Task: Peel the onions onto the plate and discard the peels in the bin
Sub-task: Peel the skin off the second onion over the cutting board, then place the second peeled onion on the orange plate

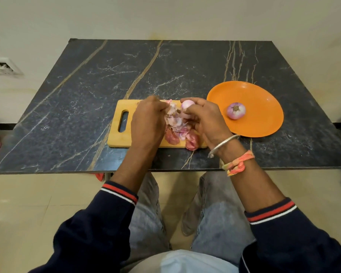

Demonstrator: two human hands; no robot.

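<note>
A dark stone table (87, 85) with gold lines is set against a pale wall (165, 16).

From the head camera, a light wooden chopping board (116, 134) with a handle hole is seen near the front edge of the table. It seems to be there so that the mess is kept off the stone. A heap of pink papery onion skins (175, 123) is piled on the board.

A small pale onion (187, 104) is held just above the board in the curled fingers of the right hand (207, 119), so that it cannot roll away. The fingers of the left hand (147, 121) are bent, and a bit of skin seems to be pinched by them, most likely to be pulled off.

A round orange plate (268, 123) is placed just to the right of the board, where it is easily reached. One peeled purple onion (236, 110) is resting on it.

No bin can be seen, and the skins are not yet thrown away.
</note>
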